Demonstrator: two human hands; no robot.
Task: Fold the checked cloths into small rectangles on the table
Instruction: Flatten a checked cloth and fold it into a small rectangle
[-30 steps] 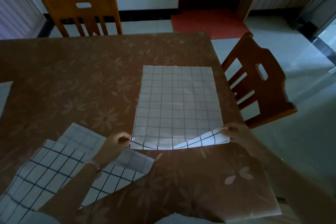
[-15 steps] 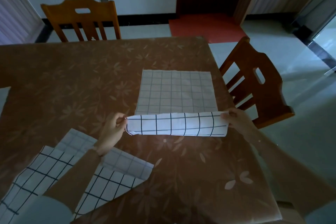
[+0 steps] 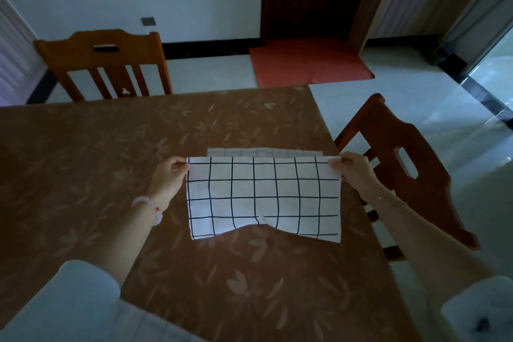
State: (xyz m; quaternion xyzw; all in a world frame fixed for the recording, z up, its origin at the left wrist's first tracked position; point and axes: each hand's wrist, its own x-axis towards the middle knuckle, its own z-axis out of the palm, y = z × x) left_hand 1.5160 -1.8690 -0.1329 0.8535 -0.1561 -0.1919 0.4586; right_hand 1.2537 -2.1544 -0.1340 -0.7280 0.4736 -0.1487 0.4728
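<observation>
A white cloth with a black check [image 3: 263,197] lies on the brown flowered table [image 3: 97,161], doubled over away from me. Its turned-over half nearly reaches the far edge, where a thin strip of the lower layer still shows. My left hand [image 3: 169,178] pinches the far left corner of the turned-over half. My right hand [image 3: 352,172] pinches the far right corner. The near fold line sags unevenly with a small pucker in the middle. No other checked cloth is in the head view.
One wooden chair [image 3: 108,64] stands behind the table's far side and another wooden chair [image 3: 402,164] is close to the right edge, just beyond my right hand. The table's right edge runs beside the cloth. A red mat [image 3: 308,61] lies on the floor.
Both hands carried the cloth's near edge up and over toward the far edge, doubling it. My view tilted up, so the other checked cloths at the lower left dropped out of sight.
</observation>
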